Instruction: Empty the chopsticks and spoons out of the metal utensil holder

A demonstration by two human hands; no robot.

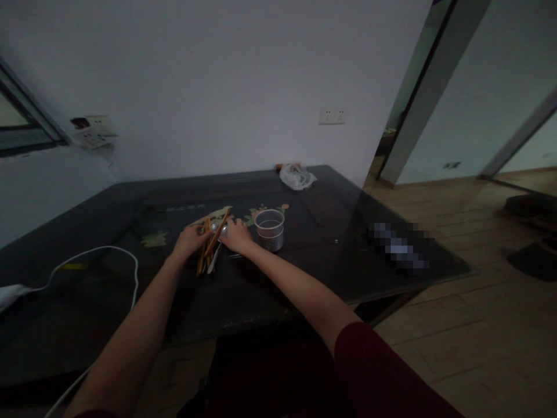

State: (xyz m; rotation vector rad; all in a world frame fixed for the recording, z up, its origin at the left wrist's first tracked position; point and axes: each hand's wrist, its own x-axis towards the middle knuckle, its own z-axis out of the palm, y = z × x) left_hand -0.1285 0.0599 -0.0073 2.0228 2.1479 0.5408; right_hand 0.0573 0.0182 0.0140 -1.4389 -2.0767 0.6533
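Observation:
A loose bundle of brown wooden chopsticks [202, 255] and metal spoons [212, 267] lies slanted on the dark table, left of its middle. My left hand [188, 240] is closed around the bundle's left side. From the right, my right hand [238, 235] pinches near a shiny spoon bowl among the upper ends; its fingertips are partly hidden. Just right of that hand stands a grey metal utensil holder [270, 238], upright, with an open top. Its inside is too dim to make out fully.
A crumpled clear plastic bag [297, 176] lies by the wall. At the table's right, a blurred-out object [398, 249] rests near the edge. A white cable [136, 273] loops across the left side. Wall sockets [332, 115] sit above the table [322, 261].

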